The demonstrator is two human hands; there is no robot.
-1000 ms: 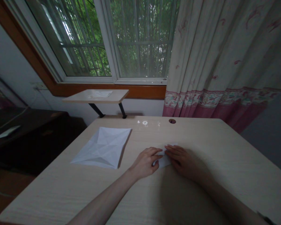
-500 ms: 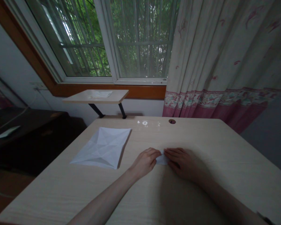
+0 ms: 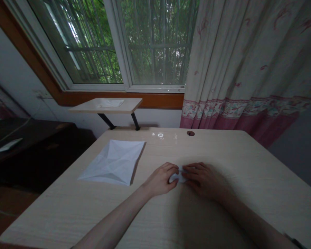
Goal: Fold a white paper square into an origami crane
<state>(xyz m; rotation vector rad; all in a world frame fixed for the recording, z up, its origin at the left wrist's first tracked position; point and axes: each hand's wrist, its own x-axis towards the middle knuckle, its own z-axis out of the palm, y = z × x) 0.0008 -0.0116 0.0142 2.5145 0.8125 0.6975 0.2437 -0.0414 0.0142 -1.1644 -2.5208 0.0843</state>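
Observation:
A small folded piece of white paper (image 3: 180, 177) lies on the desk between my two hands, partly covered by the fingers. My left hand (image 3: 162, 180) grips its left side, with the thumb at the near edge and the fingers curled over the far one. From the right, my right hand (image 3: 202, 180) holds the other side, its fingers bent over the paper. Farther left on the desk rests a larger creased sheet of white paper (image 3: 115, 162), apart from both hands.
The pale wooden desk (image 3: 150, 221) has a round cable hole (image 3: 190, 133) near its back edge. A raised shelf (image 3: 88, 107) on black legs stands at the back left, bearing a white paper (image 3: 111, 103). A curtain (image 3: 223, 69) hangs behind the right side.
My left thumb has moved toward me and away from the fingers, showing more of the small paper's left end. The fingers of my right hand have spread slightly. The large sheet has stayed put.

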